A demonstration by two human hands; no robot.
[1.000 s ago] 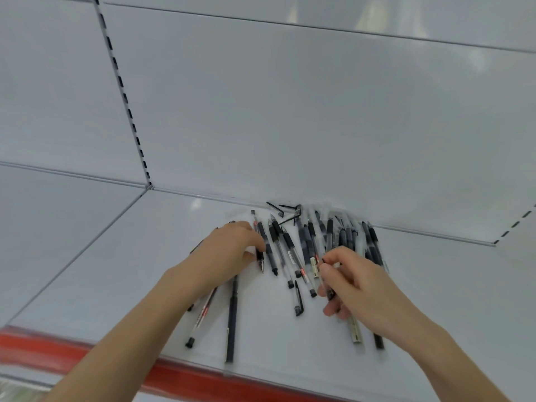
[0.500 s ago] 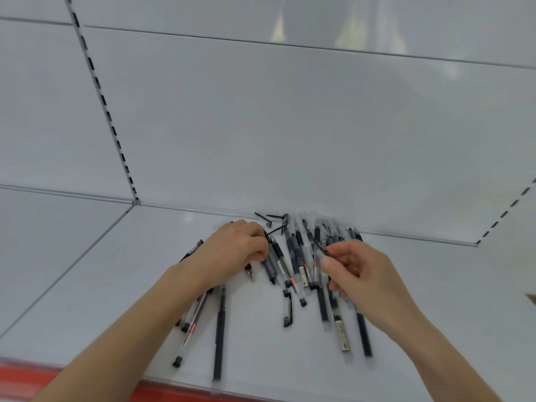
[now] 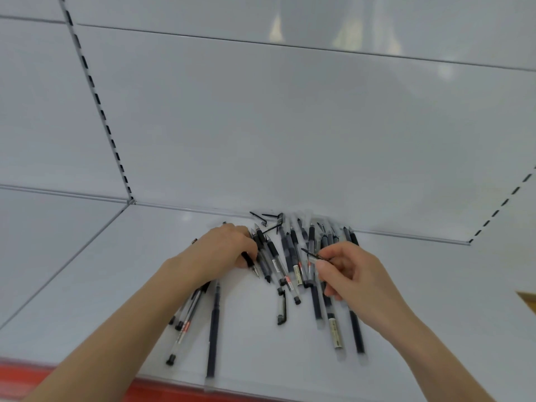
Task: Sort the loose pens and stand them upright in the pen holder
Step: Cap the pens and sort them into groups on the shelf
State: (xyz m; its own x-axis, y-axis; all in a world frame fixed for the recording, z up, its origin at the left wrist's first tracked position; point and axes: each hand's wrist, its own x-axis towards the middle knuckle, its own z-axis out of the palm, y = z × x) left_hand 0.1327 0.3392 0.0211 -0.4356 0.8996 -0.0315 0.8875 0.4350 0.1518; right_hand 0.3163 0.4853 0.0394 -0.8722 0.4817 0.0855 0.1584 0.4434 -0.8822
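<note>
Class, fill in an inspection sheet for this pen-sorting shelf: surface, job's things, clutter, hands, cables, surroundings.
Surface: white shelf with a red front edge.
Job's things: loose pens lying flat in a fanned heap near the back; no pen holder seen.
Clutter: a loose cap in front of the heap; small black bits at the back.
Hands: left hand grips a black pen in the heap; right hand pinches a slim pen above the heap.
Cables: nothing seen.
Surroundings: white back panel, slotted upright.
</note>
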